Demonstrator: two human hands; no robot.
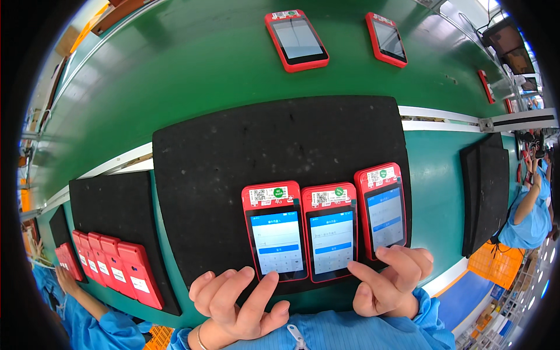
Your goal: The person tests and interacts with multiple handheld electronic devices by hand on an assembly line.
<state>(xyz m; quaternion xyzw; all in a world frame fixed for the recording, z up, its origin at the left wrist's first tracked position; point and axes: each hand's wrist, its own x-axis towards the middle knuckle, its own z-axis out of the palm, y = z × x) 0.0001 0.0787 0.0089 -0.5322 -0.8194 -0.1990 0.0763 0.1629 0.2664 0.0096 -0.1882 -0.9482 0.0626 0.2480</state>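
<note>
Three red handheld terminals with lit touchscreens lie side by side on a black foam mat (280, 134): a left terminal (280, 224), a middle terminal (330, 224) and a right, slightly turned terminal (382, 204). Each has stickers above a screen with a blue bar. My left hand (239, 306) is at the left terminal's lower end, its index finger over the keypad and its other fingers loosely bent. My right hand (394, 280) points its index finger at the middle terminal's lower right corner; another finger is by the right terminal's bottom edge. Neither hand holds anything.
Beyond the mat, a terminal (296, 41) and a smaller-looking terminal (387, 39) lie on the green conveyor belt (192, 81). Several face-down red terminals (140, 274) lie on a mat at left. Black mats (485, 192) lie at right. Co-workers in blue sit on both sides.
</note>
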